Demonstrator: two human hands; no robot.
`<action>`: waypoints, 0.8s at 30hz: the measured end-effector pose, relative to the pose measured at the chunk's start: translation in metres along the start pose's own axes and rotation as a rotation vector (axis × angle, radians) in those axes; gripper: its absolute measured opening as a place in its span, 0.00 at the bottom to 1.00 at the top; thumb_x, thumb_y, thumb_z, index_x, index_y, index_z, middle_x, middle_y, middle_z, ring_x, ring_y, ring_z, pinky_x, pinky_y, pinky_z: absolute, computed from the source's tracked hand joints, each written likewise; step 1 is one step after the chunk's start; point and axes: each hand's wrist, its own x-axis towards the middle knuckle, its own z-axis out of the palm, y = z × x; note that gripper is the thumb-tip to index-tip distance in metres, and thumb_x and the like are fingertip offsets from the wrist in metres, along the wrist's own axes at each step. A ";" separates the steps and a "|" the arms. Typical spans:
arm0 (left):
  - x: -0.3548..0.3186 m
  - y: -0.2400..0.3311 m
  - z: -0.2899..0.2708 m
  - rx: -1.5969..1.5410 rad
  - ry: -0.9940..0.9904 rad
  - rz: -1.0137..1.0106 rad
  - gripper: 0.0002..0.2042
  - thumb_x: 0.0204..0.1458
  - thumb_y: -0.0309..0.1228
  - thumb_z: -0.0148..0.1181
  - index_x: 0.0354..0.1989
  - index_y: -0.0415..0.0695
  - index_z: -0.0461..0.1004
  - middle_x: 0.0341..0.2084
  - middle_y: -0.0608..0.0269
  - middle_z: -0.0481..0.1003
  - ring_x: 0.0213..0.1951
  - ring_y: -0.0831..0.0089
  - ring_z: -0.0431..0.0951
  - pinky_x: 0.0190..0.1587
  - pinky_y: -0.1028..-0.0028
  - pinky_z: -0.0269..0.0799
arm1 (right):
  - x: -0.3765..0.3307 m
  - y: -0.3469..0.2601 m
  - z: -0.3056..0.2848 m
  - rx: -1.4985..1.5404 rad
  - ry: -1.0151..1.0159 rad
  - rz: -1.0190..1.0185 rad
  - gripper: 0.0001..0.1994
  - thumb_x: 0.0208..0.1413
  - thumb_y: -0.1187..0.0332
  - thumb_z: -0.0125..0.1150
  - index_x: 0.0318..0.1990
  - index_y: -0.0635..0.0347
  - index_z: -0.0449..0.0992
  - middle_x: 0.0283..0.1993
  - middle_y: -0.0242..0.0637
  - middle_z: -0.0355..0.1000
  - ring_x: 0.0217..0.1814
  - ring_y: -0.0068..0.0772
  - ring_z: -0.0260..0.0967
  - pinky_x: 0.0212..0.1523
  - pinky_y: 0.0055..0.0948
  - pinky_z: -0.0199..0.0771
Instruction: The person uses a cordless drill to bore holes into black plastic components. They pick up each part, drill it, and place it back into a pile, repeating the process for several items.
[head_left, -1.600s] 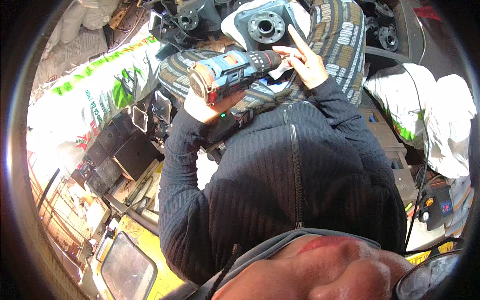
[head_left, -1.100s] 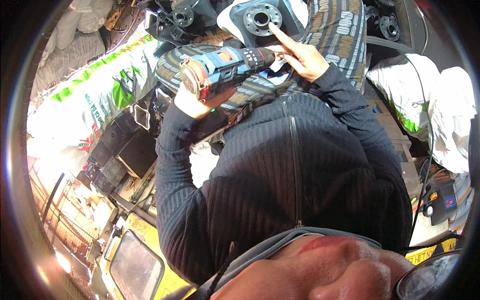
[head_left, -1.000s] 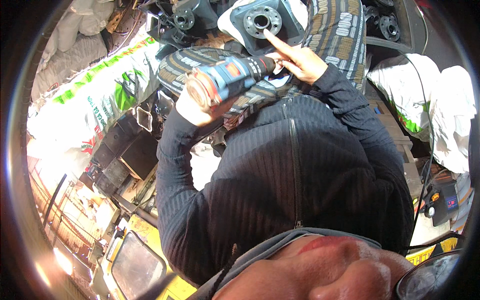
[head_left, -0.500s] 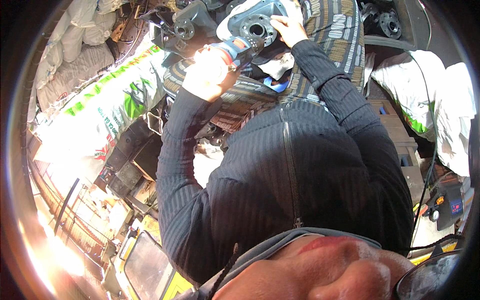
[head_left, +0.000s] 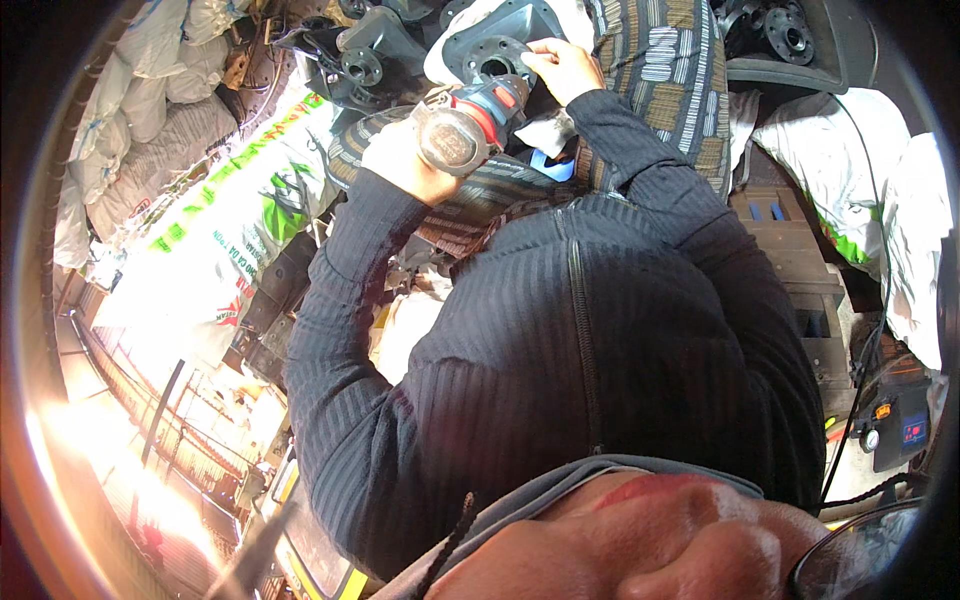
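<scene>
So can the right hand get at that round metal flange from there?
Most likely yes: the right hand has its fingertips at the edge of the flange, with nothing seen between. The power drill in the left hand hides only part of the flange's lower side.

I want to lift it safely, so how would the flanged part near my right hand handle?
The flanged part is probably stiff and heavy for its size, since the round, drilled flange looks metal. It likely won't roll easily, given its broad, angular plate. Its smooth sheen suggests it might feel slick.
</scene>
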 end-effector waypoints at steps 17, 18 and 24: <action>0.016 -0.004 0.019 -0.021 -0.012 -0.046 0.18 0.41 0.44 0.59 0.37 0.45 0.72 0.32 0.54 0.75 0.35 0.59 0.76 0.38 0.66 0.72 | 0.002 0.003 0.002 -0.042 0.070 -0.012 0.16 0.44 0.55 0.61 0.38 0.52 0.77 0.34 0.35 0.76 0.38 0.32 0.73 0.42 0.29 0.70; 0.017 -0.005 0.021 0.014 -0.026 -0.053 0.18 0.41 0.43 0.59 0.37 0.45 0.72 0.32 0.54 0.75 0.35 0.59 0.76 0.38 0.67 0.72 | 0.004 0.003 0.003 -0.047 0.083 -0.016 0.16 0.44 0.54 0.61 0.38 0.52 0.77 0.35 0.34 0.76 0.39 0.32 0.73 0.43 0.29 0.70; -0.024 0.001 0.026 0.148 0.260 0.127 0.21 0.40 0.40 0.62 0.44 0.47 0.70 0.28 0.52 0.75 0.34 0.55 0.76 0.38 0.66 0.71 | 0.013 0.007 0.007 -0.034 0.071 -0.158 0.16 0.43 0.57 0.61 0.38 0.53 0.77 0.35 0.38 0.76 0.38 0.30 0.74 0.43 0.28 0.71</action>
